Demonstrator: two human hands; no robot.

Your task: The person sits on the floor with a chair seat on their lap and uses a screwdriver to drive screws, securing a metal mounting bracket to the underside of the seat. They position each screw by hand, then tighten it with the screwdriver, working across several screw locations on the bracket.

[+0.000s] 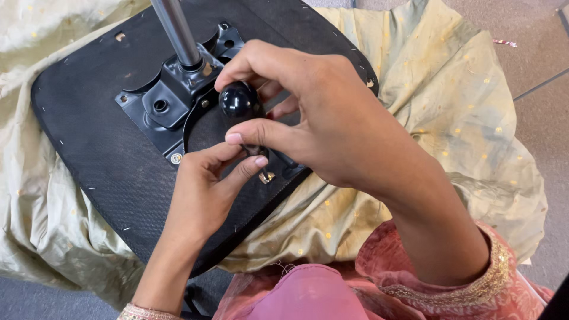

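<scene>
The left hand [204, 198] is lying nearest, its thumb and forefinger pinching narrowly at a small bolt [266, 176] near the near edge of the metal plate [178, 101]. Just beyond, the right hand [323, 124] is gripping a black round knob [239, 101] between thumb and curled fingers, directly above the bolt. The plate is sitting mid-seat on the upturned chair seat [89, 142], a steel column [176, 32] rising from it. A green cloth [450, 106] is lying beneath.
</scene>
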